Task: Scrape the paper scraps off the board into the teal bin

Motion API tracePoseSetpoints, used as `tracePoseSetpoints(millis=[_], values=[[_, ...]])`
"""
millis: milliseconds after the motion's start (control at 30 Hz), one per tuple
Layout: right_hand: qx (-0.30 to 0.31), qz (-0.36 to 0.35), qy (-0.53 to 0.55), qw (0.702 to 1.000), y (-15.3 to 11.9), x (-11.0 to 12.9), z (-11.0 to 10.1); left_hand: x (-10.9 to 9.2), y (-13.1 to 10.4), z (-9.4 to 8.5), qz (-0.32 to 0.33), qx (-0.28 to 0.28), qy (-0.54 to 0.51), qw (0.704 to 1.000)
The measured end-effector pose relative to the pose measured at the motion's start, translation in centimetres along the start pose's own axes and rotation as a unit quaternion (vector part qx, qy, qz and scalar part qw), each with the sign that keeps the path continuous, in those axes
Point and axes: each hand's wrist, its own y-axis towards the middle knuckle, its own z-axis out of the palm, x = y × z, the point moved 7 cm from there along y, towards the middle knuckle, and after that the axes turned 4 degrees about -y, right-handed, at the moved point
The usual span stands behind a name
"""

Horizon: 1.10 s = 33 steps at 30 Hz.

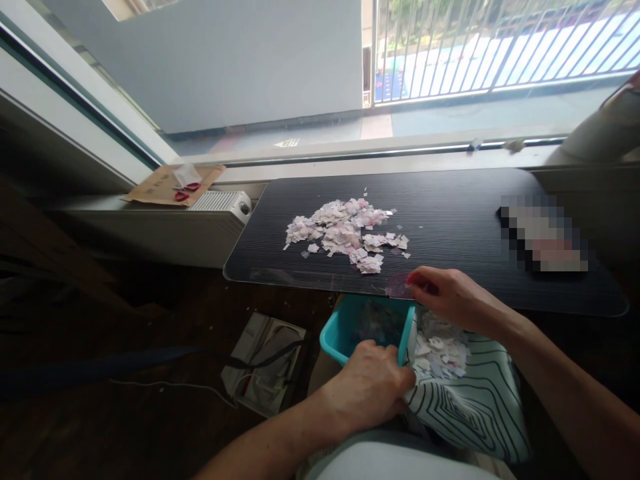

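Note:
My left hand [373, 383] is closed on the near rim of a teal plastic bin [333, 331], beside the edge of a patterned cloth bag. Inside the bin lies something greyish and clear that I cannot make out. My right hand [447, 291] pinches a thin, see-through pink plastic piece [399, 285] at the table's front edge, just above the bin. A heap of small white and pinkish paper scraps [343, 227] lies on the dark table [450, 200]. More paper scraps [440, 347] rest on the pale green cloth bag [465, 407] with black lines, right of the bin.
A blurred-out flat object [545, 237] lies at the table's right. Red-handled scissors [187, 191] and a brown envelope [155, 183] sit on the left sill by a white radiator [223, 202]. On the floor stands an open box [267, 360] with a strap and cable.

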Motion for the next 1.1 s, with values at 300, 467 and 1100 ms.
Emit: tracePoseSetpoints(millis=[300, 467, 1100], values=[[0.001, -0.022, -0.009, 1.000, 0.2, 0.1, 0.1, 0.2, 0.1, -0.1, 0.001, 0.003, -0.007, 1.000], [-0.013, -0.009, 0.005, 1.000, 0.0, -0.2, 0.0, 0.3, 0.1, -0.2, 0.005, 0.002, -0.006, 1.000], [-0.114, 0.009, -0.066, 0.991, 3.5, -0.2, -1.1, 3.6, -3.1, 1.1, -0.107, -0.013, -0.028, 0.994]])
